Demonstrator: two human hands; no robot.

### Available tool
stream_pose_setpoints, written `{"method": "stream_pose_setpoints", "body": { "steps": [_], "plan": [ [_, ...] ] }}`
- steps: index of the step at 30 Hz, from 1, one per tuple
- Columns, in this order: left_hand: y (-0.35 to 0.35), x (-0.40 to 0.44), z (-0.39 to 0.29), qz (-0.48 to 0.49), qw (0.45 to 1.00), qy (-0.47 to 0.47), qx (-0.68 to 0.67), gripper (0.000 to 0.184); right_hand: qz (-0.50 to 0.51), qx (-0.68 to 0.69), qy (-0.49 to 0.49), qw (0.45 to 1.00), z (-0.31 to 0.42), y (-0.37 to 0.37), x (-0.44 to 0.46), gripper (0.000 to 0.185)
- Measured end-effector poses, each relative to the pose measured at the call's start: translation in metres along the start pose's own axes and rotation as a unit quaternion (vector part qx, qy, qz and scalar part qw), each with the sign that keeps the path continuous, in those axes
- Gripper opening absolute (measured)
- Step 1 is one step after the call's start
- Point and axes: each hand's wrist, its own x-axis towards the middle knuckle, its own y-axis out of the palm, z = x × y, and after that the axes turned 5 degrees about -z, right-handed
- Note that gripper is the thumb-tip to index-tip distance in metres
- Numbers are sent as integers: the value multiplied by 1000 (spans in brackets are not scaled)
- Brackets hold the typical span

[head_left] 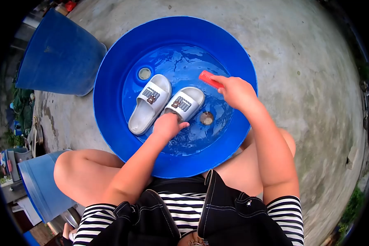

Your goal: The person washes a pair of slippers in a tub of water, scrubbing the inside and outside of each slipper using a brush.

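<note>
Two white slide slippers with bear patterns on their straps are in a big blue tub (110,123) holding shallow water. My left hand (168,125) has its fingers tucked under the strap of the right-hand slipper (187,100), gripping it; the fingertips are hidden inside. Beside it, the other slipper (140,117) lies tilted on the tub floor, untouched by my hands. My right hand (238,92) is closed around a red scrub brush (210,79), held over the water to the right of the slippers. The brush's bristles are out of sight.
A tall blue barrel (61,53) stands left of the tub, and a lighter blue bucket (45,180) sits by my left knee. Round pale discs (144,74) show on the tub floor. Grey concrete (311,102) surrounds everything; greenery (352,209) grows at the lower right.
</note>
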Motion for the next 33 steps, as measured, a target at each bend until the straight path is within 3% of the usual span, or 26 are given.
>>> {"method": "stream_pose_setpoints", "body": {
  "steps": [2, 4, 5, 7, 11, 13, 18, 20, 21, 22, 25, 26, 28, 30, 31, 33],
  "plan": [
    [-21, 1, 2, -5, 999, -23, -36, 43, 5, 3, 5, 1000, 2, -2, 3, 44],
    [-32, 5, 6, -176, 979, -63, -82, 46, 8, 6, 10, 1000, 5, -3, 3, 45],
    [-34, 13, 10, -175, 979, -63, -82, 46, 11, 6, 12, 1000, 4, -3, 4, 45],
    [-35, 32, 16, -323, 938, -37, -116, 40, 14, 7, 13, 1000, 3, -4, 4, 45],
    [-22, 72, 7, -307, 936, 32, -166, 44, 16, -13, 4, 1000, 3, 0, 6, 42],
    [-28, 79, -1, -118, 992, 25, 34, 52, 17, -17, 0, 1000, 5, 6, 5, 42],
    [-14, 66, -18, -27, 984, 45, 168, 60, -2, -20, -5, 1000, -2, 21, 13, 42],
    [7, 71, -7, -131, 985, 61, 93, 53, 12, -64, 21, 998, -8, 34, 23, 42],
    [8, 64, -4, -146, 986, 54, -59, 46, 28, -109, 47, 993, -12, 44, 27, 41],
    [4, 55, 0, -145, 986, 57, -57, 46, 27, -108, 50, 993, -16, 61, 31, 41],
    [-28, 40, 11, -177, 970, 56, -155, 42, 168, -165, 38, 971, -24, 85, 38, 41],
    [-29, 39, 20, -181, 970, 56, -152, 42, 163, -164, 37, 972, -16, 84, 34, 41],
    [-32, 41, 39, -232, 885, 18, -404, 39, 37, -15, 26, 999, 14, 60, 21, 40],
    [-44, 36, 44, -247, 835, -17, -491, 38, -87, 70, -15, 994, 43, 38, 10, 41],
    [-48, 33, 44, -261, 830, -26, -492, 38, -87, 70, -20, 994, 50, 34, 5, 41],
    [-56, 26, 38, -274, 824, -36, -496, 37, -84, 187, -145, 968, 59, 31, -6, 41]
  ]
}}
